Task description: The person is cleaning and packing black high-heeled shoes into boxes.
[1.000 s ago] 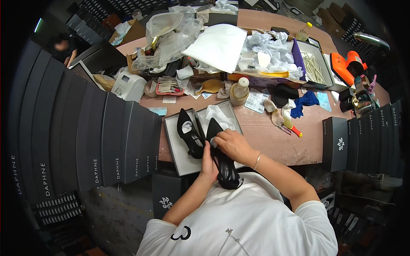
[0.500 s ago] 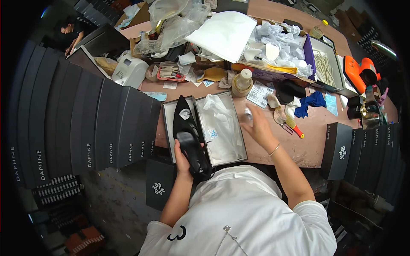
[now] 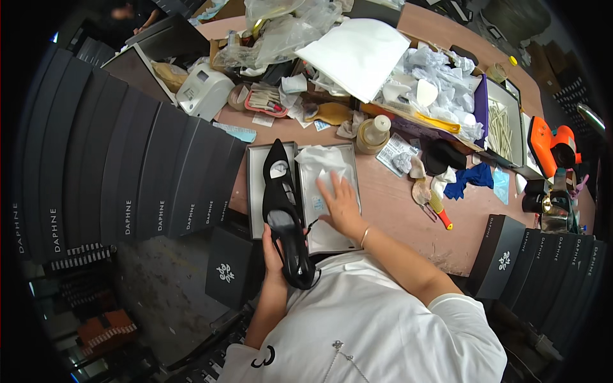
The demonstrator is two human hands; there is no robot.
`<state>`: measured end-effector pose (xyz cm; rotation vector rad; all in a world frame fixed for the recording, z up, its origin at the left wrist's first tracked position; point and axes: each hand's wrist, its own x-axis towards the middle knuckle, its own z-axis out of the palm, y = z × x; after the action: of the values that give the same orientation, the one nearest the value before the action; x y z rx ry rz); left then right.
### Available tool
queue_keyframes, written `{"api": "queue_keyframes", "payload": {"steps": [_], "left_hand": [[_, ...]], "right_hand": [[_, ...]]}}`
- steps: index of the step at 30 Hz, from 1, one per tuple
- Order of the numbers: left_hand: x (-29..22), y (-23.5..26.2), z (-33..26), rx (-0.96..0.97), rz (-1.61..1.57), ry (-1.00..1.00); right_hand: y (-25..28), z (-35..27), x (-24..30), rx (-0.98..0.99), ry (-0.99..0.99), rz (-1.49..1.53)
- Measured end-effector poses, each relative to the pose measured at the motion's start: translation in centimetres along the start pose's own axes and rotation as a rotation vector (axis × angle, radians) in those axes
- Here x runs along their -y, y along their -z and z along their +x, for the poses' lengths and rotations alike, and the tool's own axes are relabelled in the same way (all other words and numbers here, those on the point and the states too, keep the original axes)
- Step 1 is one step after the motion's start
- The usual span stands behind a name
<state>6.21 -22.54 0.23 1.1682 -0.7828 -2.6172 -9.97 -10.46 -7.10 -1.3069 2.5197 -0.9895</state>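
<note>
My left hand [image 3: 272, 250] grips a black pointed-toe shoe [image 3: 291, 246] by its side near the heel end. White paper is stuffed inside the shoe toward its toe. The toe end lies over the left half of an open grey shoebox [image 3: 254, 191]. Above the box's right half my right hand [image 3: 343, 207] has its fingers spread, with nothing in them. White tissue paper [image 3: 322, 159] sits in that half, close to the fingertips. A crumpled paper wad [image 3: 402, 162] rests on a printed label sheet [image 3: 391, 150] to the right.
Dark shoeboxes stack up at left [image 3: 115, 147] and right [image 3: 498, 255]. Behind are a glue bottle [image 3: 373, 134], a carton of crumpled paper [image 3: 440, 76], a box of sticks [image 3: 502, 131] and a white device [image 3: 204, 91]. A red-yellow-handled tool [image 3: 442, 214] lies right. Another person [image 3: 143, 19] is far left.
My right hand has moved left from the tabletop to over the shoebox. The white wad near its fingers earlier now lies on the label sheet. My left hand keeps the shoe.
</note>
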Motion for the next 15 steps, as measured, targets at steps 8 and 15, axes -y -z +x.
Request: {"api": "queue_keyframes", "payload": {"steps": [8, 15], "left_hand": [[-10.7, 1.9, 7.2, -0.003, 0.369, -0.204], [-11.4, 4.3, 13.8, -0.215, 0.913, -0.400]], "right_hand": [[2.8, -0.6, 1.1, 0.311, -0.109, 0.184], [15.4, -7.5, -5.6, -0.362, -0.353, 0.133]]}}
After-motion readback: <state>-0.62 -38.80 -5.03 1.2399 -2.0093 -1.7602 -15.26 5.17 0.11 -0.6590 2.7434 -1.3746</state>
